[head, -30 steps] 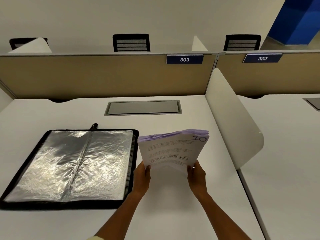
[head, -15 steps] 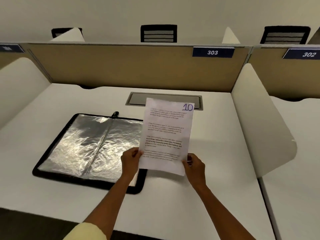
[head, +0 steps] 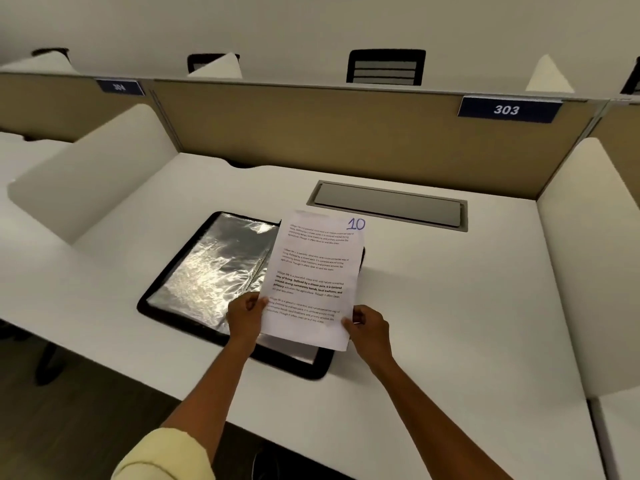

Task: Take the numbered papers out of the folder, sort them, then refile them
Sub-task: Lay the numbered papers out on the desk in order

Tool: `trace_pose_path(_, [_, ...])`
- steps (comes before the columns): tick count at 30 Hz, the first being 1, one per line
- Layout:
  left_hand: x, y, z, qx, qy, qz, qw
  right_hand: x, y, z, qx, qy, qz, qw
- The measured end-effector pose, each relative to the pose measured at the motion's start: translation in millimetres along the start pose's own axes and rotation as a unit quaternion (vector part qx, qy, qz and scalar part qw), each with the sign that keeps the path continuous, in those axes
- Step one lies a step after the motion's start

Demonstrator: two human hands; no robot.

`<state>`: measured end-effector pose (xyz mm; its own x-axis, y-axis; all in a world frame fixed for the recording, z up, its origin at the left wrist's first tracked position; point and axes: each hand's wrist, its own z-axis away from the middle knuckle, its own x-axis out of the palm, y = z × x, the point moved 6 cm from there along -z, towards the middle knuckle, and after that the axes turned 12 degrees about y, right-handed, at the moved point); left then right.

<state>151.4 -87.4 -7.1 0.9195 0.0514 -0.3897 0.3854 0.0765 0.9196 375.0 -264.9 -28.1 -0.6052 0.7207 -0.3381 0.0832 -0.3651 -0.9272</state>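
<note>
A stack of printed papers (head: 313,271), its top sheet marked "10" in blue at the upper right corner, is held upright over the desk. My left hand (head: 246,315) grips the stack's lower left edge and my right hand (head: 367,324) grips its lower right edge. Behind and below the papers lies the open black folder (head: 207,271) with shiny clear sleeves, flat on the white desk (head: 450,323). The papers hide the folder's right half.
A grey cable hatch (head: 388,205) is set into the desk behind the papers. White curved dividers stand at the left (head: 93,168) and right (head: 588,254). A tan partition with sign "303" (head: 507,109) closes the back. The desk's front edge is near my forearms.
The stack went from tilted nearly flat to upright facing me, and now sits over the folder's right half. My view has swung left.
</note>
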Motion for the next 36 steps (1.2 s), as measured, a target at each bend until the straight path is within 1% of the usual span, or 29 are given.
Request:
trace_pose_path(3, [-11, -1, -14, 0.000, 0.000, 0.006, 1.000, 20, -5, 2, 0.010, -0.002, 0.002, 1.000])
trace_pose_path(7, [-20, -9, -44, 0.000, -0.025, 0.010, 1.000, 50, -10, 4, 0.029, 0.008, 0.006, 1.000])
trace_pose_path(15, [-42, -34, -121, 0.012, -0.084, -0.004, 0.996, 124, -32, 15, 0.075, 0.057, 0.012, 0.995])
trace_pose_path(20, [-50, -46, -157, 0.005, -0.119, -0.006, 0.993, 158, -44, 16, 0.091, 0.096, 0.027, 0.991])
trace_pose_path(24, [-54, -53, -178, 0.000, -0.149, -0.004, 0.989, 179, -47, 19, 0.096, 0.125, 0.062, 0.986])
trace_pose_path(30, [-56, -65, -198, 0.045, -0.189, -0.060, 0.979, 197, -44, 29, 0.124, 0.157, 0.071, 0.977])
trace_pose_path(32, [-57, -63, -201, 0.079, -0.194, -0.086, 0.974, 201, -44, 32, 0.131, 0.162, 0.073, 0.975])
trace_pose_path(36, [-60, -60, -204, 0.144, -0.204, -0.147, 0.957, 202, -45, 32, 0.126, 0.163, 0.115, 0.972])
